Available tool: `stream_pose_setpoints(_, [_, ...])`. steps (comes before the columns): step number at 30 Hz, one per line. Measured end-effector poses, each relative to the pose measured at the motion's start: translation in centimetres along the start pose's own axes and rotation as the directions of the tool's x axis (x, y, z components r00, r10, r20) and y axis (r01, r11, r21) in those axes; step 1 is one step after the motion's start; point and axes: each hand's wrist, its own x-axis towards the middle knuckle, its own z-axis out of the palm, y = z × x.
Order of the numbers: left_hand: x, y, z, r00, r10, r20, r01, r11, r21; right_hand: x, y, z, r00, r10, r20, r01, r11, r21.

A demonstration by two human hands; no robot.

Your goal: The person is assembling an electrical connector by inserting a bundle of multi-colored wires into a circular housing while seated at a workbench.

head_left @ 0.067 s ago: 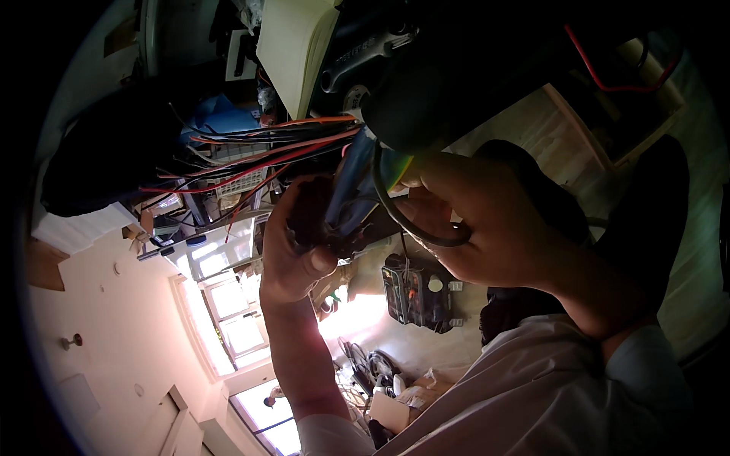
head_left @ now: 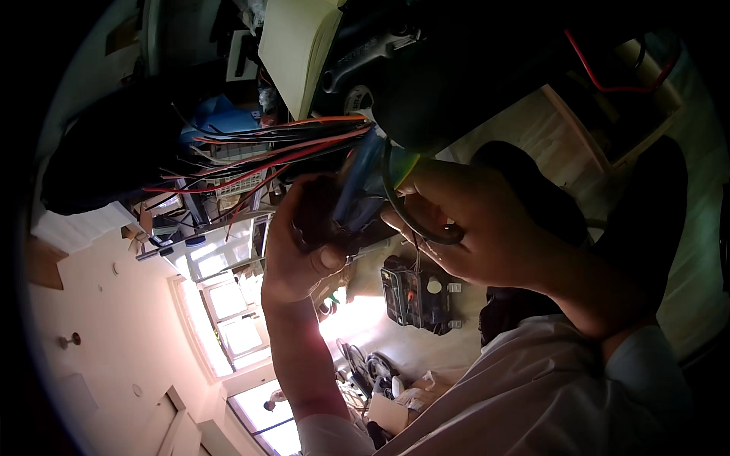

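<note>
- Dark case (head_left: 416, 295) on the floor (head_left: 449, 357), below the hands in view; inside, a small orange item and a round pale disc, the rest too dark to sort.
- White gridded basket (head_left: 242, 182) behind the wires; contents hard to make out.
- Wood-edged box (head_left: 646, 114), upper right, a red wire (head_left: 601, 89) curving across it; interior in shadow.
- Left hand (head_left: 296, 254): grip closed round a dark piece (head_left: 315, 216), thumb over its lower edge; much of the piece is hidden by hand and shadow.
- Blue piece (head_left: 357, 186) rises from the dark piece, between the two hands.
- Right hand (head_left: 475, 220): grip narrow, fingers curled on a looped grey cable (head_left: 395, 194), whose end vanishes in the palm; fingertips near a green-yellow edge (head_left: 407, 165).
- Wire bundle (head_left: 289, 140), red, orange and black, fans leftward from the top of the blue piece; the join is unclear.
- Pale pad (head_left: 300, 53) cut off at the top; wrench-like tool (head_left: 369, 57) beside it, dim.
</note>
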Motion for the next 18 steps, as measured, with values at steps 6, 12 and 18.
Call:
stream_pose_setpoints(6, [-0.3, 0.1, 0.7, 1.000, 0.008, -0.025, -0.009, 1.000, -0.024, 0.4, 0.1, 0.5, 0.986, -0.129, -0.108, 0.129, 0.992, -0.002])
stream_pose_setpoints(12, [-0.8, 1.1, 0.6, 0.999, -0.004, -0.044, 0.005, 0.999, 0.038, 1.2, -1.0, 0.2, 0.975, -0.211, -0.070, 0.201, 0.971, -0.130])
stream_pose_setpoints(18, [-1.8, 1.7, 2.1, 0.968, 0.197, -0.154, -0.171, 0.971, 0.166, 1.7, -2.0, 0.1, 0.973, -0.225, -0.056, 0.212, 0.961, -0.179])
